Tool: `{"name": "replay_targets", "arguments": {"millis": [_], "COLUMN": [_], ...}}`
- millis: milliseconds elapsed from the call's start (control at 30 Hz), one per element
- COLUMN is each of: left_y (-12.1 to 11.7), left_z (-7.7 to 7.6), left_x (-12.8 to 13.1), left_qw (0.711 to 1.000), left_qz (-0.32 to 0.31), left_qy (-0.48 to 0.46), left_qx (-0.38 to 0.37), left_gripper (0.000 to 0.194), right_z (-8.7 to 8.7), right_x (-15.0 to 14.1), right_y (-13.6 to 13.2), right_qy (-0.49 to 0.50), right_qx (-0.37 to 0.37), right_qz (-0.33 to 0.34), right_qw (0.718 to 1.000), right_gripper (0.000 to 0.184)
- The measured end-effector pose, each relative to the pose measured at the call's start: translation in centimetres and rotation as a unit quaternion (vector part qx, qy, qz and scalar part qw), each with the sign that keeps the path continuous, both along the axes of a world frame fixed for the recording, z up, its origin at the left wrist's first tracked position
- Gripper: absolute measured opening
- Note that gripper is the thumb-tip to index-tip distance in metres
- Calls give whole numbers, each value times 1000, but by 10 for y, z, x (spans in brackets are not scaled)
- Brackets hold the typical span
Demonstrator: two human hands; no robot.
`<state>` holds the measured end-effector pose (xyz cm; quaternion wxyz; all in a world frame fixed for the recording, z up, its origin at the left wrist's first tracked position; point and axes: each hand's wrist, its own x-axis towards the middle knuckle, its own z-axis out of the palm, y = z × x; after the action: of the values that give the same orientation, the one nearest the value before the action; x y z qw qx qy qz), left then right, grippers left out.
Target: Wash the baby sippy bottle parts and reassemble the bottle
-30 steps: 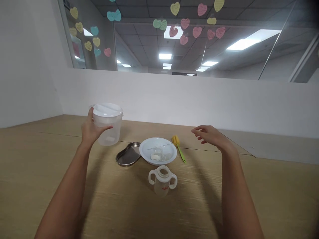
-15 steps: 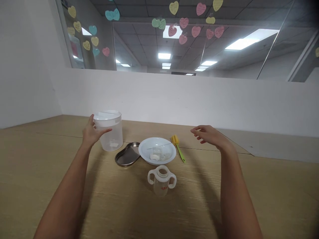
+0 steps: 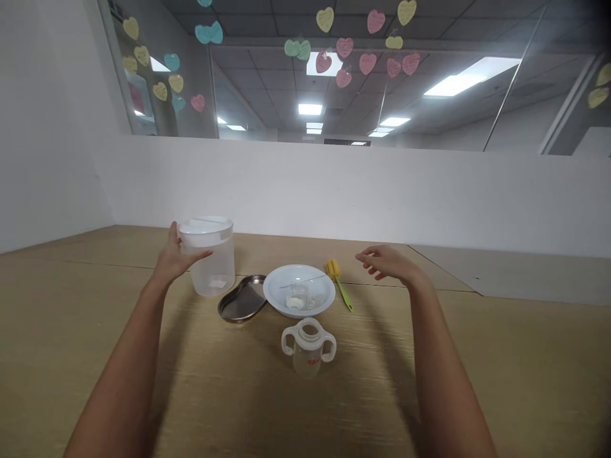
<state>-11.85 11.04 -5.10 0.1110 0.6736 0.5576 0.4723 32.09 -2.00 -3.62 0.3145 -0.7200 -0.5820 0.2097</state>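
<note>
At the left side of a lidded translucent plastic tub [image 3: 212,267], my left hand [image 3: 172,257] has its thumb stretched across the front and its fingers spread behind the rim. Whether it presses on the wall cannot be told. My right hand [image 3: 384,262] hovers over the table, fingers loosely apart and holding nothing. Nearest to it lies a yellow sponge brush [image 3: 333,268] with a green handle. A white bowl [image 3: 272,296] holds clear and white parts and a thin rod. Before the bowl stands a two-handled baby bottle [image 3: 308,356], upright with no cap.
A kidney-shaped metal tray [image 3: 243,300] lies between tub and bowl, close to the bowl's rim. Behind the wooden table [image 3: 229,401] rises a white wall [image 3: 286,184]. Above it is a window with heart-shaped sticky notes [image 3: 344,46].
My right hand has drifted slightly left. My left hand stays beside the tub, nearly unchanged. The whole view has shifted a little.
</note>
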Motion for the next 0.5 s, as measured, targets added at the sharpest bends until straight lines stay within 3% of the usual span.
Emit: {"name": "replay_targets", "arguments": {"millis": [133, 267, 400, 500], "left_y": [-23, -59, -90, -103], "left_z": [25, 57, 73, 70], "left_x": [4, 4, 21, 50], "left_qw": [998, 996, 993, 963], "left_qz": [43, 29, -48, -167], "left_qy": [56, 61, 104, 212], "left_qx": [-8, 58, 35, 20], "left_gripper": [138, 129, 108, 92], "right_z": [-29, -66, -95, -108], "right_x": [3, 1, -9, -17], "right_y": [29, 52, 65, 73], "right_qy": [-45, -66, -85, -116], "right_qx": [-82, -132, -158, -154], "right_qz": [-21, -33, -34, -45], "right_qw": [995, 989, 983, 980], "right_gripper": [41, 36, 31, 24]}}
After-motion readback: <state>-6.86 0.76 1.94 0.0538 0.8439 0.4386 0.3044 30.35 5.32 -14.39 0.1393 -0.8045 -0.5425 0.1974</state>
